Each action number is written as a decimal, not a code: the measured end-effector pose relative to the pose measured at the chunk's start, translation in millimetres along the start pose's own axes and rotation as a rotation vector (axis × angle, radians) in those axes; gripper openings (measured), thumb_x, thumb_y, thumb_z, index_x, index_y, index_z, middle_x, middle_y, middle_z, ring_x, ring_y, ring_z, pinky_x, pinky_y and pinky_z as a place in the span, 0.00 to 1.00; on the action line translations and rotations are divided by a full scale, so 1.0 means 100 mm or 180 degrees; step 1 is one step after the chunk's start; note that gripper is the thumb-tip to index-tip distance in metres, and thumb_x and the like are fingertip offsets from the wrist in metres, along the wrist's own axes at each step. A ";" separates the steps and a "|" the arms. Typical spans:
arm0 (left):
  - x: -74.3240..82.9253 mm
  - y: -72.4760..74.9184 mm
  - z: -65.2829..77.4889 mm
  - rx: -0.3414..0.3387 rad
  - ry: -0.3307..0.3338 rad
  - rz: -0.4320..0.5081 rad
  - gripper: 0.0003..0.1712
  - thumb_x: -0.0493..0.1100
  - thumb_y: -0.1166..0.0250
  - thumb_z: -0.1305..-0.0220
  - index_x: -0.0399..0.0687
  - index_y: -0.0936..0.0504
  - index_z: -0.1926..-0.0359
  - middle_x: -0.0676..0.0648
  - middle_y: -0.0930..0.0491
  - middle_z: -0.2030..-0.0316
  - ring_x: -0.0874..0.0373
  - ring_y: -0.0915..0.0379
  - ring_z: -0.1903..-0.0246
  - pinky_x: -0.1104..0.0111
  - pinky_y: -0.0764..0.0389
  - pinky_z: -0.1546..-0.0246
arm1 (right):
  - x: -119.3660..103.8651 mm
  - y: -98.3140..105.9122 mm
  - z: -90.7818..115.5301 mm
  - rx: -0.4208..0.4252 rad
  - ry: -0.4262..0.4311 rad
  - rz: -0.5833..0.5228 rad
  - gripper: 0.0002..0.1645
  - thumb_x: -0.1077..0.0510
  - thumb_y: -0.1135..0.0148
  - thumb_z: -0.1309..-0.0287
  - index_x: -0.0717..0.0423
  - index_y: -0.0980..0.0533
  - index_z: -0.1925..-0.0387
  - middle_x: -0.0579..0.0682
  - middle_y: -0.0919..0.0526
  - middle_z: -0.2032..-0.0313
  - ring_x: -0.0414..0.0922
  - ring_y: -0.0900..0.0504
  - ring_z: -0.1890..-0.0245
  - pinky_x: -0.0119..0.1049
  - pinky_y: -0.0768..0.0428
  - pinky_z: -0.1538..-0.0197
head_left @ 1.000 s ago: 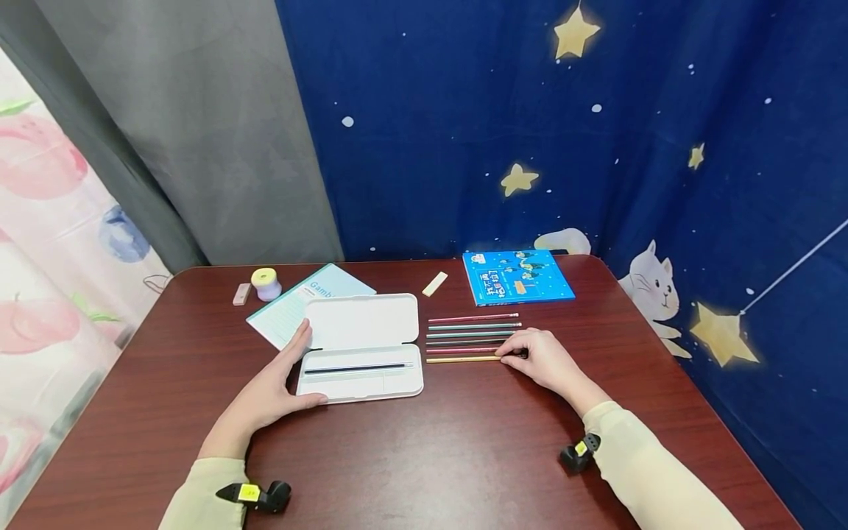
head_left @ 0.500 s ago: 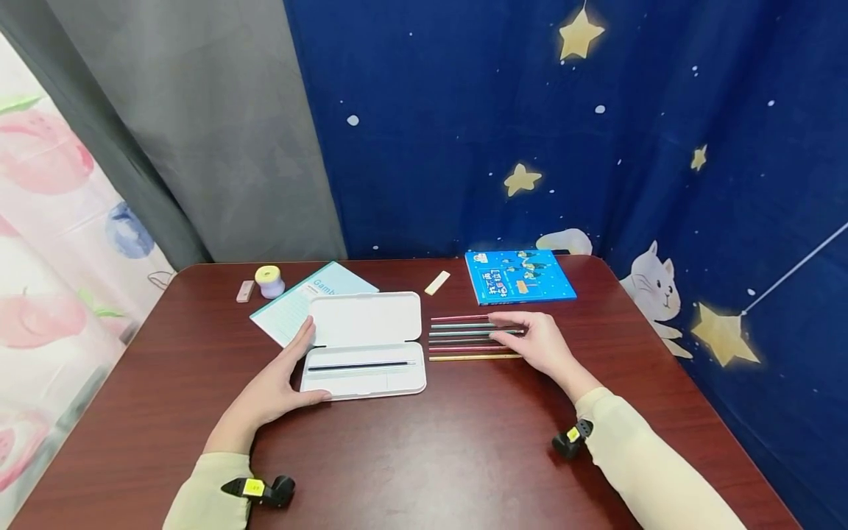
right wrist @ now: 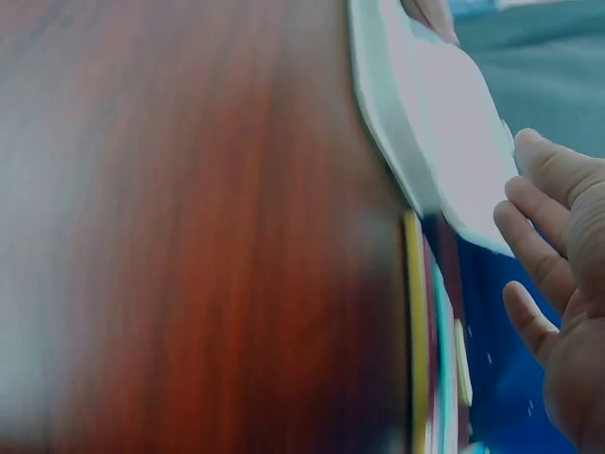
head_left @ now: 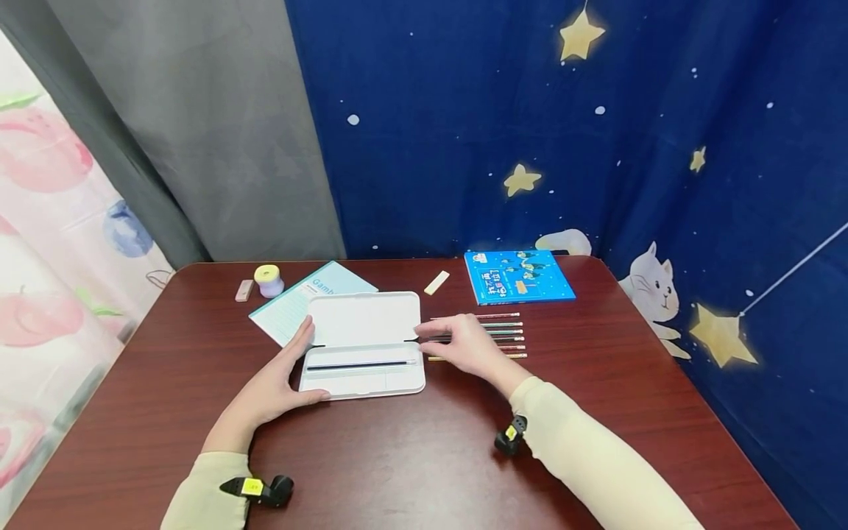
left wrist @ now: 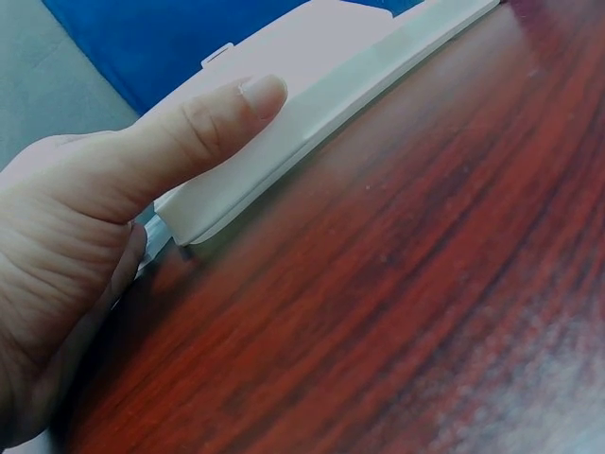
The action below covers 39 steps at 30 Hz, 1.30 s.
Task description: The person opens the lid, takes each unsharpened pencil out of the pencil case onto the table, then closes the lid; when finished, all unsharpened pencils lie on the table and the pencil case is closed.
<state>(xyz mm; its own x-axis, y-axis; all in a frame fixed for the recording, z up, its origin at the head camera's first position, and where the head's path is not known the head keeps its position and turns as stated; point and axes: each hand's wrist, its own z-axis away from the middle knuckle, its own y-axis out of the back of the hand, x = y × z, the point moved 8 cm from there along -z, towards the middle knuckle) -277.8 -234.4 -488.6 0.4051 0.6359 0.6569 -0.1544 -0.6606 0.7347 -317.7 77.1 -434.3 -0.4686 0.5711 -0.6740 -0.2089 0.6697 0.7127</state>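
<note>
A white pencil case (head_left: 361, 383) lies open on the table with its lid (head_left: 364, 319) folded back. One dark pencil (head_left: 358, 365) lies lengthwise inside it. My left hand (head_left: 270, 394) holds the case's left end, fingers at the lid side and thumb along the front edge; the left wrist view shows that thumb (left wrist: 213, 123) against the case's wall. At the case's right edge is my right hand (head_left: 467, 344), its fingers apart with nothing between them. Below and behind it, several pencils (head_left: 509, 331) lie in a parallel row, their left parts partly hidden by the hand.
Behind the case are a light teal notebook (head_left: 281, 316), a yellow-lidded jar (head_left: 268, 282) and a small pink eraser (head_left: 244, 290). A pale yellow strip (head_left: 436, 283) lies behind the pencils. A blue book (head_left: 520, 277) lies at the back right.
The right hand has moved left, from the pencils' right ends across the row to the case's right edge. The left hand keeps its place on the case.
</note>
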 end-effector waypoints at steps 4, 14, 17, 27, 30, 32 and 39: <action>0.00 0.00 -0.01 0.0002 -0.0006 -0.0012 0.72 0.64 0.20 0.46 0.53 0.58 0.15 0.52 0.65 0.16 0.52 0.64 0.18 0.89 0.58 0.35 | -0.15 -0.22 -0.10 -0.0180 0.0092 0.0112 0.19 0.53 0.26 0.35 0.49 0.13 0.43 0.42 0.10 0.49 0.38 0.14 0.47 0.37 0.18 0.43; -0.01 -0.01 0.00 -0.0008 0.0012 -0.0021 0.71 0.65 0.21 0.45 0.54 0.58 0.15 0.53 0.65 0.16 0.52 0.63 0.18 0.89 0.58 0.35 | -0.27 -0.51 -0.22 -0.0315 -0.0009 0.0528 0.16 0.50 0.26 0.35 0.43 0.11 0.46 0.39 0.09 0.53 0.37 0.14 0.47 0.38 0.22 0.40; -0.01 -0.01 0.00 -0.0005 0.0002 -0.0006 0.71 0.64 0.21 0.45 0.54 0.58 0.15 0.53 0.65 0.16 0.52 0.63 0.18 0.89 0.58 0.35 | -0.28 -0.58 -0.22 -0.0333 -0.0030 0.0644 0.16 0.50 0.26 0.35 0.43 0.11 0.47 0.39 0.09 0.53 0.37 0.14 0.47 0.36 0.21 0.42; -0.01 0.00 -0.01 -0.0002 0.0020 -0.0002 0.72 0.65 0.21 0.46 0.54 0.58 0.15 0.53 0.64 0.16 0.51 0.63 0.18 0.88 0.58 0.35 | -0.31 -0.66 -0.25 -0.0174 -0.0054 0.1007 0.10 0.51 0.25 0.37 0.39 0.09 0.54 0.35 0.09 0.58 0.35 0.13 0.51 0.42 0.31 0.46; -0.01 0.00 -0.01 -0.0003 -0.0006 0.0008 0.71 0.64 0.21 0.45 0.54 0.58 0.15 0.52 0.64 0.16 0.52 0.63 0.18 0.88 0.57 0.35 | -0.31 -0.68 -0.26 -0.0165 -0.0025 0.1093 0.09 0.51 0.25 0.37 0.39 0.09 0.56 0.35 0.09 0.60 0.35 0.13 0.53 0.41 0.31 0.48; 0.00 0.00 -0.01 0.0001 -0.0023 0.0016 0.71 0.64 0.20 0.45 0.54 0.58 0.15 0.52 0.64 0.16 0.52 0.63 0.18 0.88 0.57 0.35 | -0.31 -0.70 -0.27 -0.0179 -0.0003 0.1134 0.08 0.50 0.25 0.37 0.38 0.08 0.56 0.35 0.09 0.61 0.35 0.13 0.53 0.41 0.31 0.49; 0.00 0.00 0.00 -0.0003 -0.0029 0.0023 0.71 0.63 0.20 0.45 0.53 0.58 0.15 0.52 0.64 0.16 0.52 0.63 0.18 0.88 0.57 0.35 | -0.29 -0.70 -0.27 -0.0165 0.0137 0.1109 0.08 0.50 0.25 0.36 0.38 0.08 0.56 0.34 0.09 0.60 0.35 0.12 0.53 0.42 0.30 0.48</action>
<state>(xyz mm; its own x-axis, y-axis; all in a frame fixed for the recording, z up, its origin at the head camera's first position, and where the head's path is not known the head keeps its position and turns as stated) -277.8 -234.8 -488.3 0.4122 0.6274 0.6606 -0.1581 -0.6648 0.7301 -312.4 1.1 -460.1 -0.5549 0.7397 -0.3807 -0.0728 0.4127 0.9080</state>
